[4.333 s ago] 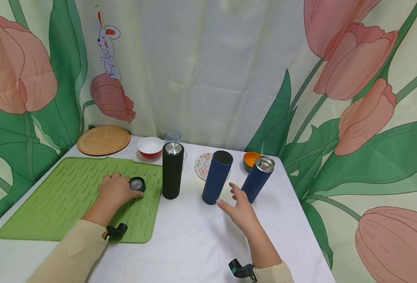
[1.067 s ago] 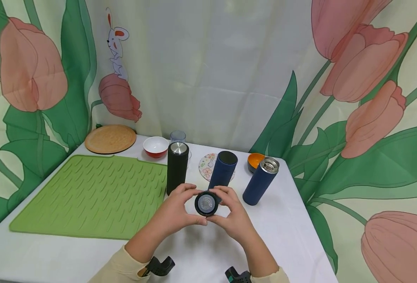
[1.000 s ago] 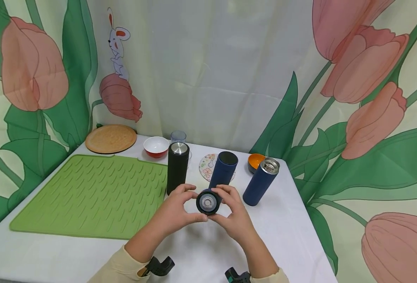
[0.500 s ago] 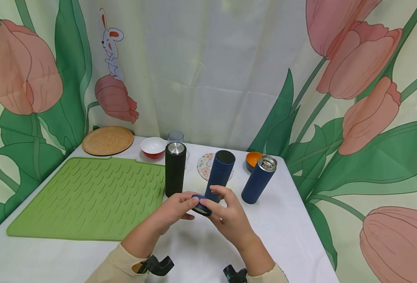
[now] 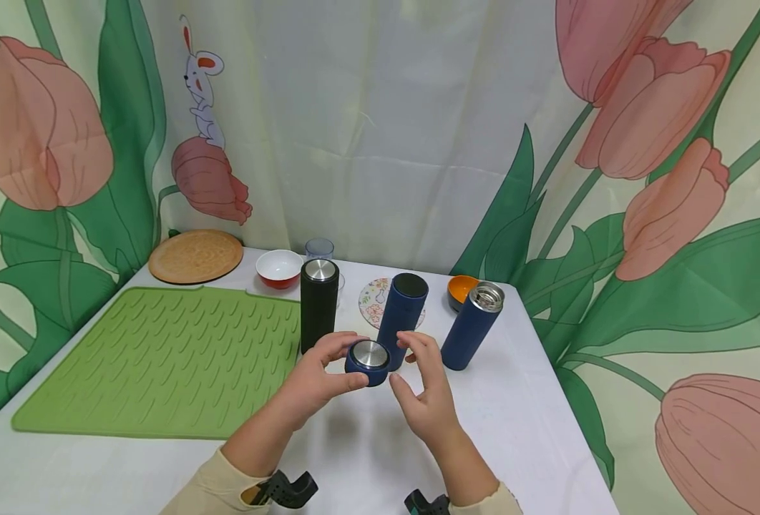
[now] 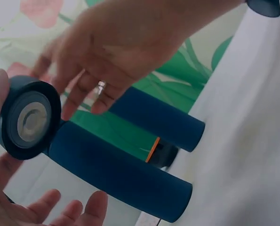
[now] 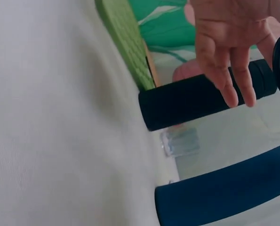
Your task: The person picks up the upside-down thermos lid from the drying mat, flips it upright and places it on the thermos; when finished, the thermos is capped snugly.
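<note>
Nearest to me, my left hand (image 5: 318,375) holds the round dark-blue bottle cap with a steel top (image 5: 368,362) above the white-clothed surface (image 5: 367,450), its fingers (image 5: 348,384) curled round the cap's left side. From the left wrist view I see the cap's open underside (image 6: 30,118) with a pale disc inside it. My right hand (image 5: 421,397) sits just beside the cap on its right, fingers spread loosely and gripping nothing; I cannot tell whether a fingertip brushes the cap.

Just behind the hands stand three upright bottles: a black cylindrical flask with a steel lid (image 5: 318,304), a dark-blue flask with a dark flat top (image 5: 402,318) right behind the cap, and, further right, a dark-blue flask with an open steel mouth (image 5: 472,325).

To the left lies a green ribbed silicone mat (image 5: 154,357). Beyond the flasks I see a floral round coaster (image 5: 372,300), a small orange bowl (image 5: 457,290), a red bowl with a white inside (image 5: 278,268), a clear glass (image 5: 318,249) and a round woven wooden-coloured mat (image 5: 195,255). A tulip-print curtain (image 5: 644,143) closes the back.
</note>
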`<action>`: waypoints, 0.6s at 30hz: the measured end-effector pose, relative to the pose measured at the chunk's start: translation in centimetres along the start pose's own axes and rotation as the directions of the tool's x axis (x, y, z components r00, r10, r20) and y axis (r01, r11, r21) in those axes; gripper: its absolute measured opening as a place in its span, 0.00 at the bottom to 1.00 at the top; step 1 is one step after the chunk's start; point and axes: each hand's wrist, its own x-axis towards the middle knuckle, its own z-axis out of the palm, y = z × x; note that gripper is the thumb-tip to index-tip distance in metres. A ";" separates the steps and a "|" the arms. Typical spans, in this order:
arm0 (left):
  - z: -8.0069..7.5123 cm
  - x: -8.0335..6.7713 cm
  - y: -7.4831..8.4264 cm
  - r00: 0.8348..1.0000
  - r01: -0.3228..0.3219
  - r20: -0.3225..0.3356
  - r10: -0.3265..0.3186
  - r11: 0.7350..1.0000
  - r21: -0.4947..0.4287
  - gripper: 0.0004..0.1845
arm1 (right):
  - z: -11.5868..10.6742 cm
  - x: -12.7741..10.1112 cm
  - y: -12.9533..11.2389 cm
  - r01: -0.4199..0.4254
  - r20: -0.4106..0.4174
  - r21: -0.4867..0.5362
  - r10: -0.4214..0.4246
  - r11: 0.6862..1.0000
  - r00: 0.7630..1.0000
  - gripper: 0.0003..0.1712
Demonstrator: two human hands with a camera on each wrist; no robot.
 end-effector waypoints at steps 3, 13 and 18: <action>0.1 0.0 0.0 0.999 -0.047 0.016 0.046 0.999 0.018 0.32 | -0.1 0.1 -0.2 -0.123 0.033 0.108 0.120 0.987 0.992 0.33; 0.9 -0.3 0.0 0.995 -0.066 0.077 0.061 0.995 0.069 0.34 | -0.8 0.2 -0.1 -0.231 0.164 0.169 0.204 0.958 0.965 0.26; 1.3 -0.4 0.1 0.995 -0.088 0.049 0.082 0.984 0.154 0.32 | -1.3 0.2 -0.1 -0.258 0.227 0.102 0.230 0.961 0.946 0.29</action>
